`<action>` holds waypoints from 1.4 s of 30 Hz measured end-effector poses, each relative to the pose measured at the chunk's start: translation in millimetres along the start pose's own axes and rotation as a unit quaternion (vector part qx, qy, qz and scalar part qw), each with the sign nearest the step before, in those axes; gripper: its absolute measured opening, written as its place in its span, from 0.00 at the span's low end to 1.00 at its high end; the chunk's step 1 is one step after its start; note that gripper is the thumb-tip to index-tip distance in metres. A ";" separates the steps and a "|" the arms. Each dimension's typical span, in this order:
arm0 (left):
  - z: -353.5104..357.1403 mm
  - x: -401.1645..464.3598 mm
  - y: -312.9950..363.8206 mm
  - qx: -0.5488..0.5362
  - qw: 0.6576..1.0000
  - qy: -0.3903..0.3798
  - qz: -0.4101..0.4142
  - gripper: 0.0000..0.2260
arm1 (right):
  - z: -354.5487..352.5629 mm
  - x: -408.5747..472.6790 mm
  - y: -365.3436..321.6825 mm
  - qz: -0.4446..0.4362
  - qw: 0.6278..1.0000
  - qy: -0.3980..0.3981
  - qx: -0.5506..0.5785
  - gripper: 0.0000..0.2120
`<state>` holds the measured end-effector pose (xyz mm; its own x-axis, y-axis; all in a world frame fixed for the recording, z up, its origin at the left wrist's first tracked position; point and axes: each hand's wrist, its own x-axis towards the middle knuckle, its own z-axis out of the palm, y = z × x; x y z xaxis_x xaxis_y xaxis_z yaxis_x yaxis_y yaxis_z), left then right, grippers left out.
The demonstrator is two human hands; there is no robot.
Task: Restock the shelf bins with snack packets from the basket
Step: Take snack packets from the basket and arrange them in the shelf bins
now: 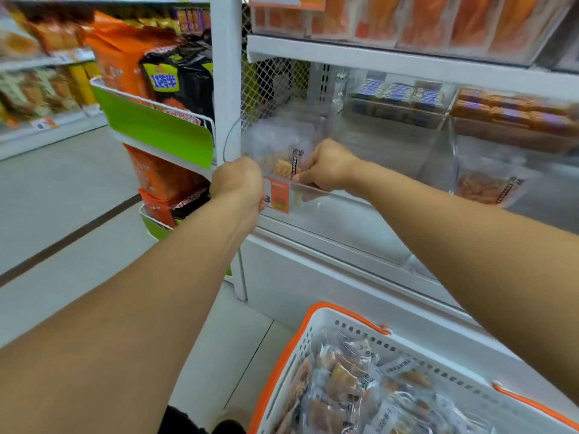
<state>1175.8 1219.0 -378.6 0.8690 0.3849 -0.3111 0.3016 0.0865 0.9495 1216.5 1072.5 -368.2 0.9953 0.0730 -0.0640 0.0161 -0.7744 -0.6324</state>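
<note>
At the clear shelf bin's (313,195) front rim, left hand (238,183) and right hand (326,166) each grip it, readying it for snack packets (344,389) from the near basket (316,327).

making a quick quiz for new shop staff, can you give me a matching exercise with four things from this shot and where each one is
Things:
1. left hand
2. right hand
3. basket
4. orange price tag

Places:
A. on the floor at lower right, full of snack packets
B. gripping the left end of the clear bin's front edge
C. stuck on the clear bin's front, between the two hands
D. at the bin's top edge, beside a packet inside

Pairs: 1-B, 2-D, 3-A, 4-C
</note>
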 end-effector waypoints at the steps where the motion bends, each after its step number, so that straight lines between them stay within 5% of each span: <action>1: 0.3 -1.3 -0.8 0.007 1.000 -0.007 -0.005 0.10 | 4.5 2.0 -3.2 0.000 0.999 -0.004 -0.034 0.14; 11: -4.3 -0.9 -10.1 0.094 0.993 -0.066 -0.039 0.12 | 6.8 14.9 -2.2 0.025 1.000 0.003 -0.019 0.21; 15: -4.1 -4.5 -13.6 0.249 0.956 -0.146 -0.059 0.10 | -11.5 -9.7 6.8 0.015 0.998 0.057 0.026 0.21; 18: 1.7 -9.5 -24.2 0.446 0.861 -0.246 0.012 0.10 | -14.3 -62.6 16.3 -0.106 0.962 0.250 -0.031 0.19; 21: 13.6 -27.6 -43.7 0.587 0.716 -0.373 0.061 0.10 | 10.2 -129.0 52.0 -0.197 0.877 0.422 -0.117 0.17; 23: 21.6 -42.9 -55.8 0.656 0.618 -0.430 0.058 0.10 | 30.7 -163.4 90.8 -0.234 0.840 0.462 -0.160 0.15; 26: 32.6 -59.8 -65.8 0.693 0.557 -0.452 0.069 0.08 | 52.9 -197.8 147.5 -0.223 0.890 0.371 -0.145 0.14; 29: 41.8 -68.1 -73.2 0.692 0.552 -0.453 0.109 0.06 | 85.2 -221.6 194.2 -0.035 0.981 0.095 -0.165 0.12; 32: 48.7 -75.7 -84.1 0.699 0.526 -0.468 0.128 0.05 | 117.8 -238.9 238.9 0.149 0.959 -0.160 -0.181 0.18; 37: 58.4 -91.7 -103.9 0.724 0.447 -0.506 0.140 0.10 | 141.5 -260.0 273.3 0.173 0.955 -0.196 -0.138 0.17; 42: 62.7 -97.3 -103.8 0.707 0.442 -0.534 0.141 0.20 | 91.8 -253.4 255.8 0.160 0.962 -0.222 0.001 0.11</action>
<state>1084.6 1114.9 -449.4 0.4121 -0.5210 -0.7475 -0.5897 -0.7779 0.2171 959.6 913.6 -584.6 0.8098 0.0922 -0.5794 -0.2858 -0.8004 -0.5269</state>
